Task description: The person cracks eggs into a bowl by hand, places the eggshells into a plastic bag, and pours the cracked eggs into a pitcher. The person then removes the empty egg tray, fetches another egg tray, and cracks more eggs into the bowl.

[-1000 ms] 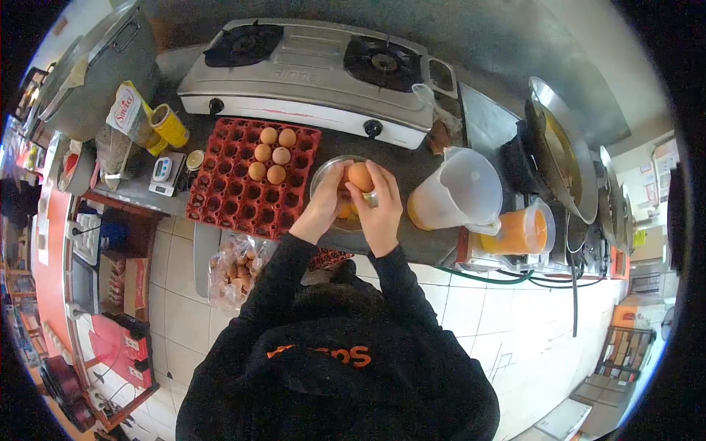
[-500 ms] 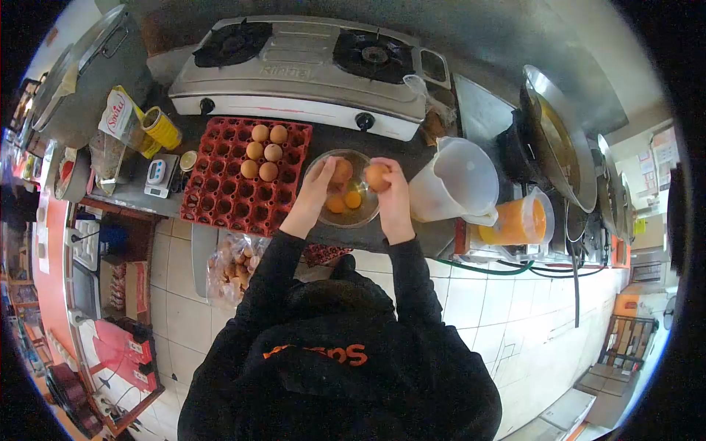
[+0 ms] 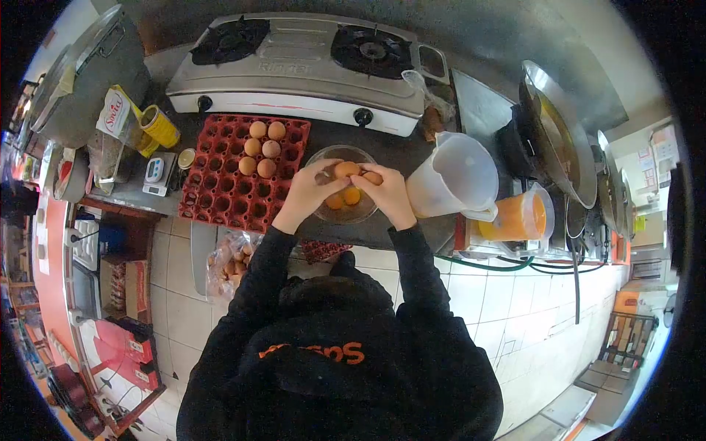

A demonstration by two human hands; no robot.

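Note:
My left hand point(image 3: 309, 192) is closed on a brown egg point(image 3: 346, 170) above a clear bowl point(image 3: 340, 219). My right hand point(image 3: 389, 197) is closed on another brown egg point(image 3: 373, 178), with its fingertips touching the egg at my left hand. Below my hands, yellow yolks point(image 3: 351, 195) lie in the bowl. To the left, a red egg tray point(image 3: 213, 170) holds several brown eggs point(image 3: 251, 146). A translucent pitcher point(image 3: 460, 176) stands just right of my right hand.
Behind the tray and bowl is a two-burner stove point(image 3: 301, 70). A container of orange liquid point(image 3: 518, 217) and large pans point(image 3: 555, 140) are at right. A scale point(image 3: 157, 176) and yellow can point(image 3: 159, 127) are at left. A bag of eggshells point(image 3: 229, 263) hangs below the counter edge.
My hands were apart over the bowl half a second ago, each with an egg. They have come together, bringing the two eggs side by side.

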